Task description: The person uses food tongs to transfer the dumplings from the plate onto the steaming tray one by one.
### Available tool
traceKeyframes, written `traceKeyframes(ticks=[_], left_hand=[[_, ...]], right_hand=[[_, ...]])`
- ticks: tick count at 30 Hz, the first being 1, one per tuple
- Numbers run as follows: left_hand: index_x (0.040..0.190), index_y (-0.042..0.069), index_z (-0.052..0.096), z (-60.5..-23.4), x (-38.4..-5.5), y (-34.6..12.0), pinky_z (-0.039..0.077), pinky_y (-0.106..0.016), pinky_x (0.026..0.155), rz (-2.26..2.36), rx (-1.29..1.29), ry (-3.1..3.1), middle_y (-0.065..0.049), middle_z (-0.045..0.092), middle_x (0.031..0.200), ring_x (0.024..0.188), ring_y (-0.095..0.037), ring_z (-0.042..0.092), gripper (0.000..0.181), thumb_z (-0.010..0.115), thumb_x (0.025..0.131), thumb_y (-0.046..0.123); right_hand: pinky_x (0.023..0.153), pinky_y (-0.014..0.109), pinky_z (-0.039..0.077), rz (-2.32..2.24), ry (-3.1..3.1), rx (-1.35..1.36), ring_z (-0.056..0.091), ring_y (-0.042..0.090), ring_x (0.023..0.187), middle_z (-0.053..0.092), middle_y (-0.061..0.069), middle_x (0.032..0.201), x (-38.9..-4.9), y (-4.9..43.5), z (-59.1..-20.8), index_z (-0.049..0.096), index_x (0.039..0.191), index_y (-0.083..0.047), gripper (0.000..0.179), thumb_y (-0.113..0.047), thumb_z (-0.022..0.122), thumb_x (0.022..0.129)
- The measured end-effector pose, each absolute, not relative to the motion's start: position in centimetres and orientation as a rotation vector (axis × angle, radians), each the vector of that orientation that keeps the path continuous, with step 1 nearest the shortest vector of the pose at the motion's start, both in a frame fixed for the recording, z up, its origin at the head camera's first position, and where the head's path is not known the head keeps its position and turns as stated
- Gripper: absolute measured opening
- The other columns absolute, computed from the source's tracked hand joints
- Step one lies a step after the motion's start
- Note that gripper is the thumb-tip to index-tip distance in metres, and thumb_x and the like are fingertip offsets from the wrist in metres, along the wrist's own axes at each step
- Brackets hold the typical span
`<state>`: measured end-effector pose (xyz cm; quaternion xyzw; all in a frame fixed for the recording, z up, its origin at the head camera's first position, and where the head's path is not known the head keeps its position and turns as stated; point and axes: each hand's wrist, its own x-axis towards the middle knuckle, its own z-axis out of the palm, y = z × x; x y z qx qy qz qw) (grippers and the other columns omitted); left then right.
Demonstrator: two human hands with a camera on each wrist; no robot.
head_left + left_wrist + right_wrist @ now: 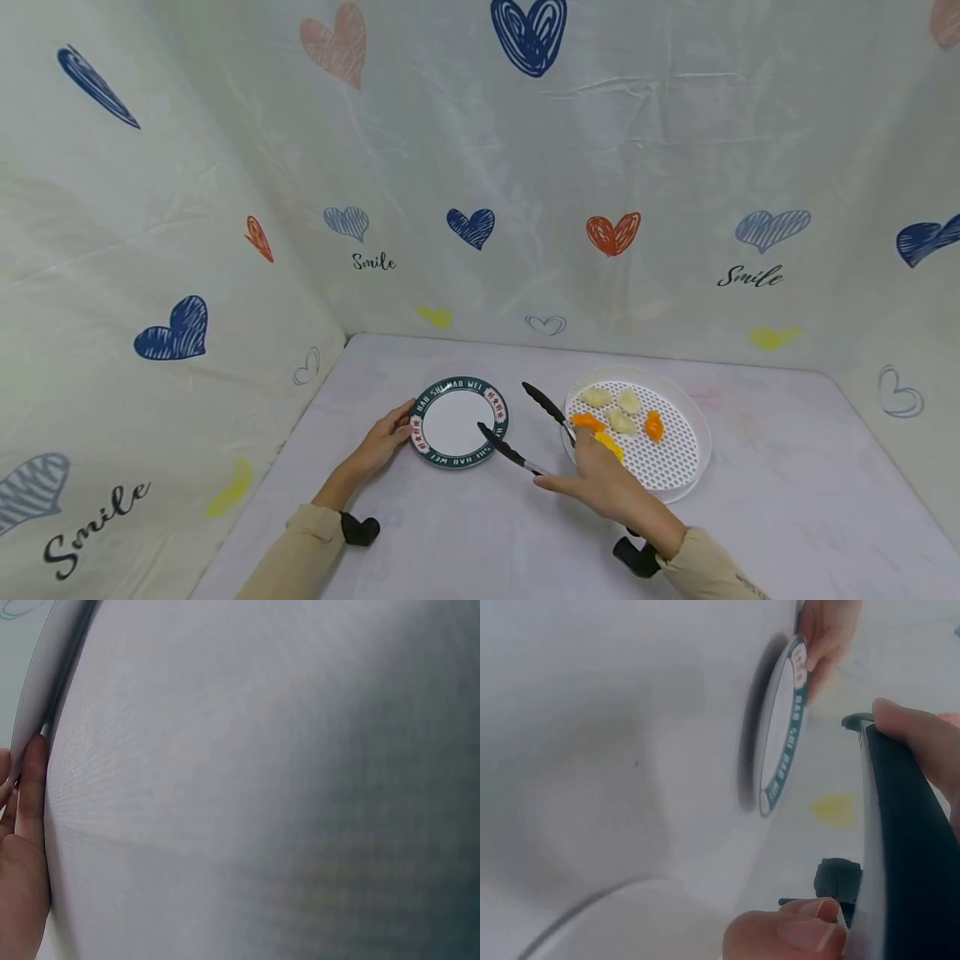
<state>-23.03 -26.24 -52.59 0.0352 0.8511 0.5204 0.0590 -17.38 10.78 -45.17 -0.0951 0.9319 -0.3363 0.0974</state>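
On the left of the table in the head view sits a round plate (450, 425) with a white middle and a lettered green rim. My left hand (384, 443) pinches its left edge, fingers under the rim in the left wrist view. My right hand (611, 483) grips black-tipped tongs (506, 450), thumb on one arm and fingers on the other. Their arms stand spread, nothing between the tips; one tip is over the plate. Beside the right hand, a white perforated tray (702, 429) bears several pale dumplings (621, 422), orange pieces (654, 427) and a yellow piece (611, 447), partly hidden.
A pale cloth covers the table (480, 533). Behind and to the left hangs a white curtain (420, 150) printed with hearts and the word Smile. Black straps (360, 530) sit at both wrists.
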Motion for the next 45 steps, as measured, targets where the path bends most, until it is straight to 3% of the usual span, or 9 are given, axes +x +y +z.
traceKeyframes(ticks=[5, 9, 12, 15, 19, 22, 29, 40, 45], left_hand=[[0.153, -0.003, 0.031, -52.5, -23.1, -26.3, 0.024, -0.054, 0.117, 1.566, 0.104, 2.571, -0.026, 0.034, 0.155, 0.142, -0.041, 0.031, 0.054, 0.049, 0.103, 0.005], [0.154, -0.003, 0.03, -52.6, -23.2, -26.4, 0.023, -0.054, 0.117, 1.561, 0.11, 2.567, -0.026, 0.032, 0.156, 0.143, -0.042, 0.03, 0.054, 0.049, 0.103, 0.005], [0.154, -0.003, 0.029, -52.7, -23.1, -26.4, 0.024, -0.053, 0.117, 1.563, 0.117, 2.564, -0.026, 0.033, 0.155, 0.143, -0.041, 0.031, 0.054, 0.048, 0.104, 0.004], [0.154, -0.003, 0.029, -52.8, -23.1, -26.5, 0.026, -0.053, 0.116, 1.567, 0.132, 2.561, -0.026, 0.035, 0.154, 0.142, -0.041, 0.033, 0.054, 0.048, 0.104, 0.004], [0.154, -0.003, 0.029, -52.8, -23.1, -26.5, 0.027, -0.053, 0.116, 1.573, 0.136, 2.562, -0.026, 0.036, 0.153, 0.141, -0.041, 0.035, 0.054, 0.048, 0.104, 0.004], [0.154, -0.003, 0.029, -52.8, -23.0, -26.6, 0.026, -0.053, 0.117, 1.571, 0.135, 2.566, -0.026, 0.036, 0.153, 0.14, -0.041, 0.035, 0.054, 0.048, 0.104, 0.004], [0.153, -0.004, 0.03, -52.8, -23.1, -26.6, 0.028, -0.054, 0.116, 1.573, 0.15, 2.573, -0.027, 0.038, 0.152, 0.139, -0.041, 0.037, 0.054, 0.048, 0.104, 0.005], [0.154, -0.003, 0.029, -53.0, -23.2, -26.7, 0.026, -0.052, 0.117, 1.58, 0.162, 2.564, -0.026, 0.034, 0.155, 0.141, -0.04, 0.035, 0.054, 0.048, 0.104, 0.004], [0.154, -0.005, 0.029, -53.0, -23.3, -26.8, 0.026, -0.053, 0.117, 1.579, 0.185, 2.561, -0.026, 0.032, 0.156, 0.141, -0.041, 0.034, 0.054, 0.048, 0.104, 0.005]], right_hand=[[0.093, 0.056, 0.052, -1.051, 2.713, -0.321, 0.055, 0.038, 0.117, 0.044, 0.041, 0.138, -17.6, 9.1, -46.0, 0.029, 0.143, 0.021, 0.116, -0.055, 0.082, 0.075], [0.07, 0.041, 0.058, -1.035, 2.71, -0.391, 0.059, 0.029, 0.091, 0.056, 0.038, 0.12, -17.9, 8.1, -46.5, 0.035, 0.138, 0.022, 0.111, -0.056, 0.082, 0.074], [0.049, 0.03, 0.047, -1.012, 2.713, -0.425, 0.054, 0.02, 0.066, 0.062, 0.025, 0.089, -18.2, 7.5, -46.9, 0.041, 0.133, 0.02, 0.104, -0.056, 0.082, 0.074], [0.043, 0.029, 0.042, -1.005, 2.712, -0.442, 0.049, 0.017, 0.055, 0.056, 0.015, 0.072, -18.6, 6.7, -47.4, 0.041, 0.13, 0.02, 0.102, -0.055, 0.082, 0.074], [0.055, 0.036, 0.053, -1.001, 2.72, -0.433, 0.055, 0.022, 0.066, 0.062, 0.029, 0.093, -19.1, 5.6, -48.3, 0.035, 0.134, 0.023, 0.108, -0.053, 0.083, 0.074], [0.072, 0.045, 0.058, -1.008, 2.713, -0.414, 0.061, 0.031, 0.085, 0.054, 0.044, 0.12, -19.2, 4.9, -48.8, 0.028, 0.139, 0.026, 0.115, -0.052, 0.083, 0.075], [0.089, 0.054, 0.053, -1.072, 2.655, -0.362, 0.058, 0.039, 0.108, 0.043, 0.048, 0.133, -19.3, 3.9, -49.3, 0.02, 0.142, 0.026, 0.118, -0.049, 0.083, 0.077], [0.089, 0.052, 0.054, -1.042, 2.669, -0.346, 0.059, 0.032, 0.097, 0.044, 0.048, 0.132, -19.8, 3.0, -50.0, 0.019, 0.143, 0.026, 0.119, -0.049, 0.083, 0.076], [0.067, 0.043, 0.056, -0.983, 2.729, -0.331, 0.057, 0.026, 0.075, 0.057, 0.044, 0.115, -19.9, 2.5, -50.3, 0.022, 0.143, 0.025, 0.12, -0.053, 0.082, 0.075]])
